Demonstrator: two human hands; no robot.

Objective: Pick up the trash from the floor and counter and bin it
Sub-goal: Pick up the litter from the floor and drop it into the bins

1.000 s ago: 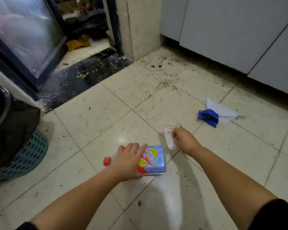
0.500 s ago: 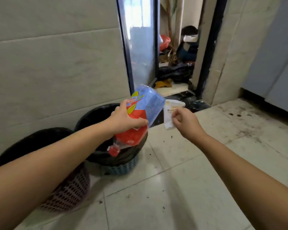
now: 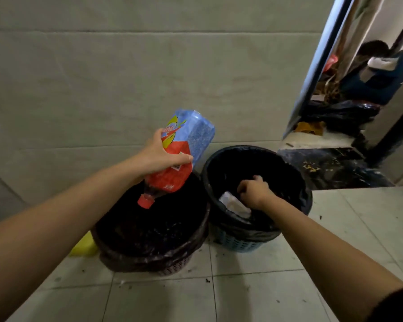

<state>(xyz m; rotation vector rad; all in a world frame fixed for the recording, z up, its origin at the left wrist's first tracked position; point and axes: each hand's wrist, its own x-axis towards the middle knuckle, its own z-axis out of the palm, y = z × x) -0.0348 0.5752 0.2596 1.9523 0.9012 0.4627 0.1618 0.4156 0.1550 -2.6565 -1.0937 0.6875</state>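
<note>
My left hand grips a plastic bottle with a blue and red label. It is tilted neck down, and its red cap hangs just over the mouth of the left bin, a dark basket lined with a black bag. My right hand reaches down inside the right bin, a blue basket with a black liner. Its fingers are curled on a crumpled white paper that hangs below the hand inside the liner.
The two bins stand side by side against a tiled wall. A yellow object lies on the floor left of the left bin. At the right, a dark threshold leads through a doorway to black bags and clutter.
I rose from the floor with the bottle and paper and turned to the bins. The bottle moved over the left bin, and my right hand dropped into the right bin.
</note>
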